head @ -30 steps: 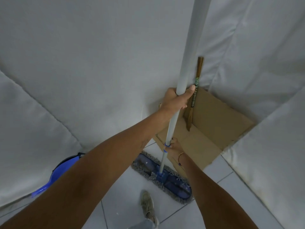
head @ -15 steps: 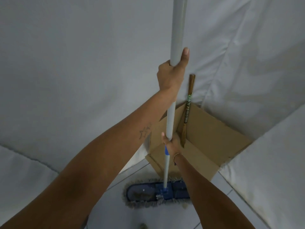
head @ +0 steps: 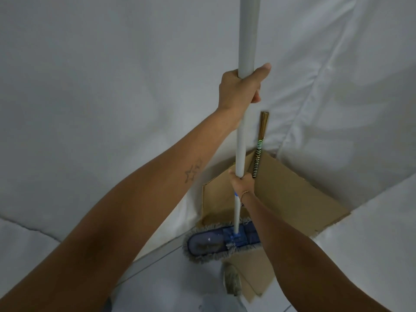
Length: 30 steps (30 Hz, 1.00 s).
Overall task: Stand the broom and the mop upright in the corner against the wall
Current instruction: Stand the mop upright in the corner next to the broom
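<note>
The mop has a long grey-white handle (head: 244,131) and a flat blue fringed head (head: 216,243). The head rests on the front edge of the cardboard. I hold the handle nearly upright. My left hand (head: 242,88) grips it high up; my right hand (head: 242,182) grips it lower, just above a blue ring. The broom (head: 258,152), a thin stick with a black-and-white striped grip, stands upright in the corner behind the mop handle, leaning on the white wall. Its lower end is hidden behind my right hand.
Brown cardboard (head: 292,199) lines the floor and lower walls of the corner. White cloth (head: 112,86) covers the walls on both sides. My shoe (head: 231,281) stands on the white tiled floor just in front of the mop head.
The mop has moved toward the corner; its head slid from the tiles onto the cardboard's edge. The handle came more upright. My view shifted closer, and the blue dustpan at left left the frame.
</note>
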### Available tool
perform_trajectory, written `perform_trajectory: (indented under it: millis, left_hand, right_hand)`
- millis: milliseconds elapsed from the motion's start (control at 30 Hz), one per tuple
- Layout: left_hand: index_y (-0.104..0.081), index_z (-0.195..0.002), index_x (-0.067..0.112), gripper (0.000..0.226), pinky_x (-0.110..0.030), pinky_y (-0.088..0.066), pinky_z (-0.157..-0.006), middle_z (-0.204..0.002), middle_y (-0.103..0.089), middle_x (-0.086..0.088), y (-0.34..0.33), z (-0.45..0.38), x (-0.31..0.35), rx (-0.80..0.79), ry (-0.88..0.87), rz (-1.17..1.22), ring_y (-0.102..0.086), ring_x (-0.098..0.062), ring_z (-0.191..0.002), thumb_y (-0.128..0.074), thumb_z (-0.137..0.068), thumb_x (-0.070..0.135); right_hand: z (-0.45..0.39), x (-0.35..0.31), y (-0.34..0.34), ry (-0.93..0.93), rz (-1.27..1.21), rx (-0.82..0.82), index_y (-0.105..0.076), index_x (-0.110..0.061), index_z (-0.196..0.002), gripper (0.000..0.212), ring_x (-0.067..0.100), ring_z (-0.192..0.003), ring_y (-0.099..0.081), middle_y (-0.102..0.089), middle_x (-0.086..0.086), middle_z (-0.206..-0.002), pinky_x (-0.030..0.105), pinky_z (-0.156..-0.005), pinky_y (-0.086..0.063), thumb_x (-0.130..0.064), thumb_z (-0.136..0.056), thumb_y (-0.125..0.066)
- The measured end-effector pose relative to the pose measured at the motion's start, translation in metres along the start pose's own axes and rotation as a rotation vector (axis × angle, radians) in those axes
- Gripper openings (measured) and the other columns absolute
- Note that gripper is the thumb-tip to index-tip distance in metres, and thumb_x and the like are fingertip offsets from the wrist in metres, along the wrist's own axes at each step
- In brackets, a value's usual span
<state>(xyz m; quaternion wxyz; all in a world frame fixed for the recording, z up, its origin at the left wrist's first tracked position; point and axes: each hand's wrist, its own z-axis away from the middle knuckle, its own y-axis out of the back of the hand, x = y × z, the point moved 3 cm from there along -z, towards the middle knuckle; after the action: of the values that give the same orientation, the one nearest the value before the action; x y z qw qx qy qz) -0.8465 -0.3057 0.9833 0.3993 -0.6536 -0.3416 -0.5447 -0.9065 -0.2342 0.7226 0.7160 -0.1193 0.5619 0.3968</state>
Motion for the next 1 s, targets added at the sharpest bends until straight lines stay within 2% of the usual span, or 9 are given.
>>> perform_trajectory:
  millis: [233,400,633,767,1000]
  left_hand:
    - [-0.053,-0.059,0.014,0.033,-0.027,-0.045,-0.053,-0.045,-0.047,0.005,-0.033,-0.085,-0.034,0.078,0.041,-0.001,-0.043,-0.01,-0.042,-0.074,-0.082,0.024]
    - [-0.054,-0.06,0.015,0.032,-0.026,-0.047,-0.055,-0.046,-0.047,0.005,-0.061,-0.143,-0.062,0.118,0.072,-0.042,-0.045,-0.009,-0.044,-0.074,-0.082,0.028]
    - [-0.052,-0.059,0.012,0.035,-0.026,-0.048,-0.055,-0.046,-0.045,0.003,-0.077,-0.199,-0.096,0.196,0.125,-0.078,-0.044,-0.012,-0.045,-0.073,-0.082,0.029]
    - [-0.051,-0.057,0.013,0.037,-0.027,-0.047,-0.056,-0.043,-0.044,0.005,-0.079,-0.222,-0.11,0.209,0.155,-0.079,-0.043,-0.011,-0.043,-0.073,-0.082,0.028]
    - [-0.049,-0.051,0.014,0.041,-0.028,-0.048,-0.057,-0.044,-0.045,0.003,-0.079,-0.246,-0.15,0.196,0.176,-0.117,-0.044,-0.013,-0.045,-0.073,-0.082,0.026]
  right_hand:
    - [-0.097,-0.006,0.002,-0.03,0.042,-0.118,-0.046,-0.017,-0.061,0.032,0.011,-0.051,-0.044,-0.046,0.001,-0.059,0.022,-0.045,-0.035,-0.026,-0.086,-0.064]
    - [-0.158,-0.006,0.01,-0.017,0.078,-0.199,-0.045,-0.018,-0.06,0.033,0.01,-0.051,-0.044,-0.046,0.0,-0.058,0.014,-0.038,-0.035,-0.022,-0.087,-0.063]
    - [-0.216,0.001,0.009,-0.061,0.119,-0.3,-0.048,-0.018,-0.058,0.032,0.013,-0.052,-0.045,-0.046,0.0,-0.056,0.026,-0.05,-0.039,-0.025,-0.084,-0.066]
    - [-0.238,0.006,0.006,-0.093,0.138,-0.317,-0.049,-0.016,-0.06,0.03,0.013,-0.05,-0.046,-0.047,0.001,-0.056,0.025,-0.045,-0.039,-0.027,-0.083,-0.066]
    - [-0.267,0.03,-0.001,-0.118,0.195,-0.341,-0.057,-0.01,-0.071,0.026,0.014,-0.054,-0.052,-0.055,0.003,-0.062,0.027,-0.051,-0.044,-0.032,-0.081,-0.067]
